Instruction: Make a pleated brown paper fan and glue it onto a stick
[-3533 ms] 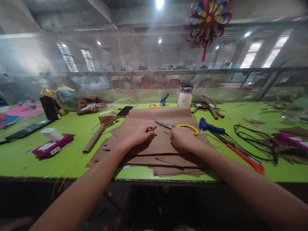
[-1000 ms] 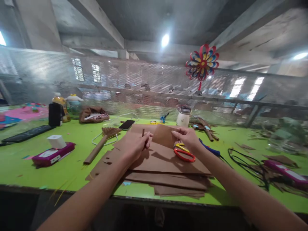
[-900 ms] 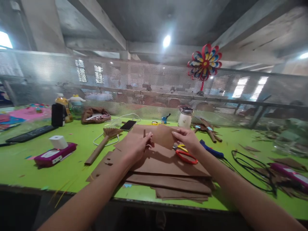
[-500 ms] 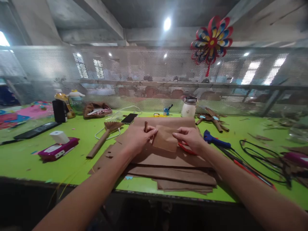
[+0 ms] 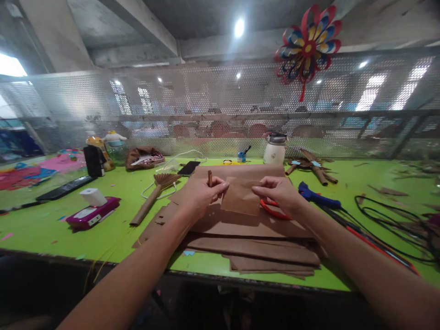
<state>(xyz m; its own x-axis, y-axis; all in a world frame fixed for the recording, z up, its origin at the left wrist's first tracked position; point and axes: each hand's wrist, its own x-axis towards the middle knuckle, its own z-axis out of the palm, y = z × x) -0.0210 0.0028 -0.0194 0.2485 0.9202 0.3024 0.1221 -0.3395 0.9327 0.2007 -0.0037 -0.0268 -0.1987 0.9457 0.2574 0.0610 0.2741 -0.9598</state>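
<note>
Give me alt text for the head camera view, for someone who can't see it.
A person's left hand and right hand hold a small paper at opposite edges above stacked brown sheets on a green table. A red scissors handle shows beneath the right hand; a blue glue gun lies further right, a white jar stands behind the sheets.

Below the right hand [image 5: 279, 196], only one red handle of the scissors [image 5: 275, 213] shows; the rest is hidden. The left hand [image 5: 202, 191] covers the lower end of a brown strip [image 5: 210, 178]. Colored sheets [image 5: 20, 181] at the left of the green worktop [image 5: 41, 233] are cut off by the view's edge. Beyond the worktop's far edge, shapes behind the perforated screen [image 5: 192, 87] are too blurred to tell.
</note>
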